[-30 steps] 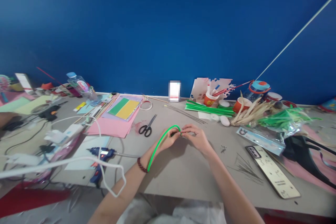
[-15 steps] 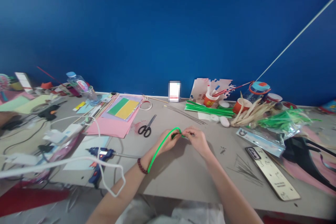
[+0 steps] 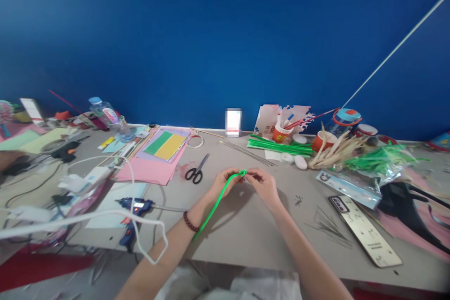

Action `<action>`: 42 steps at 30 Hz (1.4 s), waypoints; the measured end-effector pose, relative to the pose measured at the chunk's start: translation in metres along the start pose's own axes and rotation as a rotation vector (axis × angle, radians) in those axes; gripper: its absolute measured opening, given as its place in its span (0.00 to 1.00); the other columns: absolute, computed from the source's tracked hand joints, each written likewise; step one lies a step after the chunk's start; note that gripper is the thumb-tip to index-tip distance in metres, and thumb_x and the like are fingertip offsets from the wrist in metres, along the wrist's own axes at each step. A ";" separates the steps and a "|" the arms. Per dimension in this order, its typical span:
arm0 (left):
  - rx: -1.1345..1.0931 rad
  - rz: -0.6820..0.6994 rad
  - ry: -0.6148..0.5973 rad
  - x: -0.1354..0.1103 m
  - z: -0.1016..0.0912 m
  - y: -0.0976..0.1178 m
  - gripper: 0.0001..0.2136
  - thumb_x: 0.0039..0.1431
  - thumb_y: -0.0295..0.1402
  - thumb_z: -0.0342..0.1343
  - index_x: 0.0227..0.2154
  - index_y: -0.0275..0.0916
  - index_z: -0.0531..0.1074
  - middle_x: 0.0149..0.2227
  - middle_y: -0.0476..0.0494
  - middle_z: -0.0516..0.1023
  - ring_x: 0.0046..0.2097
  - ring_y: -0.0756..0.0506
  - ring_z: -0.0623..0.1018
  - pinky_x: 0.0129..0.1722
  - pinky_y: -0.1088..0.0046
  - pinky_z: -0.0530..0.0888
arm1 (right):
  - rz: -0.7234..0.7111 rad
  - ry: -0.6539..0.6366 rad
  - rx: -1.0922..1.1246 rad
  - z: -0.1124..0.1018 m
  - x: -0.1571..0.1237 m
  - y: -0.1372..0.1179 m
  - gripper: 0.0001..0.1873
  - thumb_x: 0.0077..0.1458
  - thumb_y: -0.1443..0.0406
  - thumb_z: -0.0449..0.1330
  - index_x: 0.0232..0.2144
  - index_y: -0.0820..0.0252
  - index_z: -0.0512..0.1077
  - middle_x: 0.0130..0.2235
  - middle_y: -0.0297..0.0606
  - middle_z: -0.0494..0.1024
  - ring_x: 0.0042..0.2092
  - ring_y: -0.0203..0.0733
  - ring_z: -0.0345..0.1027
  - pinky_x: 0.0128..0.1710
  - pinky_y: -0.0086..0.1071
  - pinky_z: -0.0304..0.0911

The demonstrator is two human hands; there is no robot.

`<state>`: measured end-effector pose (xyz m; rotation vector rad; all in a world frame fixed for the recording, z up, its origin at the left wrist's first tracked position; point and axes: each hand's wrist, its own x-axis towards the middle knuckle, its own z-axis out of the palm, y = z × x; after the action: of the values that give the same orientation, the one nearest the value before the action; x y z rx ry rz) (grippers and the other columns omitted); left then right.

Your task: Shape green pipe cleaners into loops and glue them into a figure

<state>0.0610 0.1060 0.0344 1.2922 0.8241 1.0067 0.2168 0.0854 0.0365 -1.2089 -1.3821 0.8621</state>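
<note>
A bright green pipe cleaner (image 3: 220, 198) is curled into a small coil at its upper end, between the fingertips of both hands. My left hand (image 3: 225, 185) is closed on it, and its long tail runs down along the wrist past a dark red bead bracelet. My right hand (image 3: 263, 187) pinches the coiled end from the other side. Black-handled scissors (image 3: 197, 169) lie on the table left of my hands. Behind them is a bundle of green pipe cleaners (image 3: 279, 146).
A blue glue gun (image 3: 133, 208) and white cables lie at left, beside pink paper (image 3: 147, 171). At right are a phone (image 3: 365, 232), thin dark wires (image 3: 328, 227), a paper cup with pens (image 3: 281, 133) and plastic bags. Another person's hand (image 3: 9, 160) shows at the far left edge.
The pipe cleaner's upper end now shows as a small coil at the fingertips. Its tail has straightened and swung lower along the left wrist. Both hands stay nearly in place.
</note>
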 end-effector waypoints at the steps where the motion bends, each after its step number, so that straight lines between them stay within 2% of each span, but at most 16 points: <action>1: 0.011 0.012 0.005 -0.001 0.000 -0.001 0.19 0.46 0.47 0.60 0.31 0.34 0.73 0.28 0.42 0.76 0.31 0.47 0.74 0.37 0.69 0.71 | -0.030 0.022 -0.027 0.000 0.000 -0.001 0.08 0.47 0.60 0.61 0.26 0.59 0.74 0.29 0.37 0.77 0.32 0.41 0.71 0.34 0.33 0.66; 9: 0.150 0.160 0.052 -0.003 -0.004 -0.009 0.13 0.53 0.42 0.56 0.30 0.34 0.73 0.31 0.42 0.76 0.36 0.46 0.74 0.40 0.70 0.69 | -0.173 -0.008 -0.069 0.002 -0.004 -0.013 0.03 0.48 0.65 0.59 0.27 0.57 0.73 0.29 0.36 0.76 0.32 0.40 0.69 0.33 0.33 0.65; 16: 0.009 0.162 0.084 -0.003 0.004 -0.014 0.14 0.50 0.43 0.58 0.28 0.36 0.71 0.29 0.44 0.75 0.33 0.47 0.74 0.37 0.71 0.70 | -0.269 0.025 -0.121 0.002 -0.008 -0.012 0.06 0.50 0.68 0.57 0.24 0.56 0.72 0.28 0.36 0.76 0.32 0.40 0.70 0.35 0.34 0.65; 21: -0.058 0.026 0.079 -0.007 0.009 0.005 0.18 0.45 0.48 0.60 0.26 0.36 0.71 0.25 0.46 0.74 0.28 0.48 0.73 0.32 0.71 0.69 | -0.210 0.033 -0.076 0.003 -0.008 -0.009 0.05 0.51 0.64 0.59 0.25 0.57 0.73 0.28 0.36 0.75 0.32 0.40 0.70 0.35 0.34 0.65; 24: 0.026 0.041 0.062 -0.008 0.005 0.014 0.16 0.48 0.46 0.59 0.27 0.36 0.72 0.26 0.46 0.74 0.29 0.49 0.72 0.32 0.72 0.69 | -0.153 0.047 0.022 0.004 -0.007 -0.006 0.04 0.49 0.63 0.61 0.29 0.57 0.72 0.28 0.35 0.74 0.31 0.39 0.69 0.35 0.33 0.66; 28: 0.067 0.035 0.004 -0.008 -0.001 0.014 0.12 0.52 0.41 0.56 0.24 0.36 0.72 0.23 0.48 0.72 0.27 0.50 0.70 0.31 0.73 0.68 | -0.097 0.021 0.180 0.004 -0.005 -0.005 0.12 0.48 0.62 0.61 0.38 0.56 0.72 0.31 0.35 0.73 0.31 0.38 0.69 0.32 0.32 0.68; 32: -0.083 -0.051 -0.023 -0.007 -0.001 0.006 0.15 0.48 0.44 0.59 0.22 0.35 0.71 0.21 0.48 0.72 0.26 0.50 0.71 0.30 0.73 0.68 | -0.061 -0.065 0.224 0.003 -0.002 -0.006 0.08 0.48 0.60 0.60 0.28 0.58 0.75 0.34 0.39 0.74 0.30 0.37 0.68 0.28 0.31 0.68; 34: -0.092 -0.085 -0.025 -0.004 -0.002 0.002 0.15 0.46 0.44 0.61 0.24 0.35 0.73 0.24 0.45 0.75 0.28 0.49 0.73 0.32 0.72 0.69 | -0.034 -0.041 0.247 0.003 -0.001 -0.005 0.08 0.45 0.59 0.62 0.25 0.59 0.74 0.32 0.38 0.74 0.27 0.35 0.67 0.25 0.30 0.67; 37: -0.072 -0.092 0.117 0.004 -0.012 0.000 0.13 0.43 0.41 0.63 0.27 0.35 0.75 0.28 0.43 0.77 0.32 0.46 0.75 0.34 0.70 0.71 | -0.007 0.119 0.298 0.001 0.000 -0.005 0.10 0.43 0.59 0.64 0.25 0.61 0.73 0.26 0.35 0.74 0.23 0.33 0.64 0.22 0.29 0.65; 40: -0.076 -0.067 0.253 0.014 -0.034 0.004 0.14 0.47 0.42 0.60 0.30 0.35 0.74 0.29 0.43 0.76 0.33 0.47 0.75 0.35 0.71 0.71 | -0.052 0.318 0.320 -0.005 -0.001 -0.007 0.10 0.46 0.60 0.63 0.28 0.61 0.72 0.21 0.33 0.73 0.21 0.34 0.65 0.21 0.29 0.64; 41: -0.086 -0.039 0.330 0.016 -0.041 0.007 0.15 0.50 0.43 0.57 0.32 0.35 0.73 0.30 0.44 0.75 0.33 0.48 0.75 0.35 0.72 0.71 | -0.087 0.379 0.304 -0.007 -0.002 -0.008 0.10 0.48 0.60 0.62 0.29 0.61 0.72 0.22 0.33 0.73 0.21 0.35 0.66 0.21 0.30 0.65; 42: -0.083 0.021 0.480 0.017 -0.047 0.010 0.14 0.51 0.43 0.56 0.32 0.35 0.72 0.30 0.44 0.75 0.32 0.49 0.74 0.34 0.72 0.71 | -0.136 0.439 0.271 -0.009 -0.002 -0.010 0.09 0.49 0.61 0.62 0.30 0.61 0.72 0.24 0.34 0.74 0.22 0.35 0.67 0.22 0.31 0.66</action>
<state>0.0230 0.1394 0.0395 1.0001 1.1180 1.3802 0.2238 0.0798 0.0468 -1.0068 -0.9460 0.6185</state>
